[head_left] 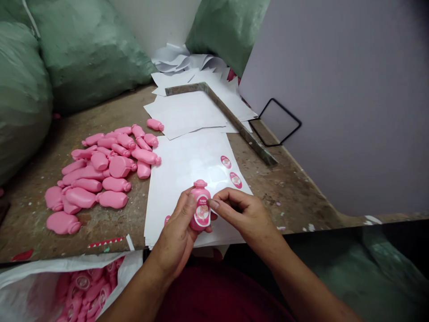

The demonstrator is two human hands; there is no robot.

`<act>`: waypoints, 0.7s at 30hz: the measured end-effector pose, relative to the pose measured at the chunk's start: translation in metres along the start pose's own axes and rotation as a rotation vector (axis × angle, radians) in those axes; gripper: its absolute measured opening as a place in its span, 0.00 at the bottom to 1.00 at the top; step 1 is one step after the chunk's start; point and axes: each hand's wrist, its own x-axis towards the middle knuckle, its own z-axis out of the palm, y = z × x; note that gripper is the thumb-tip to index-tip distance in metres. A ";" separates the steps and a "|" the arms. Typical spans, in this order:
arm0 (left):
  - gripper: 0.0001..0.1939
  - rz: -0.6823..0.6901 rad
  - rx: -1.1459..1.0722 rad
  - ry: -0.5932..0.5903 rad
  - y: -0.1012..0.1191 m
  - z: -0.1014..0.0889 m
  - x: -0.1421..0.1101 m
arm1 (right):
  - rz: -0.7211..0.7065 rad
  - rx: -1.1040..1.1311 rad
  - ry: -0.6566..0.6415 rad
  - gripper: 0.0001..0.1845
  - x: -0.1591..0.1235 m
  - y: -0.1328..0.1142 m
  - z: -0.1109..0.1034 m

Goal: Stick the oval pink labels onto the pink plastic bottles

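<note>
My left hand [179, 230] is wrapped round a small pink plastic bottle [193, 219], holding it upright with the cap on top. On the bottle's front is an oval pink-and-white sticker [202, 210] that reads "BABY". Thumb and forefinger of my right hand [243, 212] are pinched together at the sticker's right edge. Below both hands lies a stack of white sticker sheets [181, 165]. A few oval stickers remain visible on the top sheet, two of them near its right side.
Many plain pink bottles [100, 170] lie heaped on the left of the worn table [127, 105]. An angled metal bar [228, 112] rests on loose paper. At lower left, a white sack [30, 286] holds labelled bottles. Green sacks [90, 49] stand behind; a black wire frame [281, 120] is at right.
</note>
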 end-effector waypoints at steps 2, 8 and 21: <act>0.17 0.008 0.022 0.011 0.000 0.001 -0.001 | -0.012 -0.008 0.009 0.13 -0.001 0.000 0.001; 0.23 0.004 0.064 0.017 -0.001 0.002 -0.002 | -0.089 -0.202 0.106 0.11 -0.004 0.009 -0.004; 0.36 -0.166 0.065 -0.157 0.002 -0.007 -0.011 | -0.041 0.110 0.094 0.16 0.002 0.010 -0.005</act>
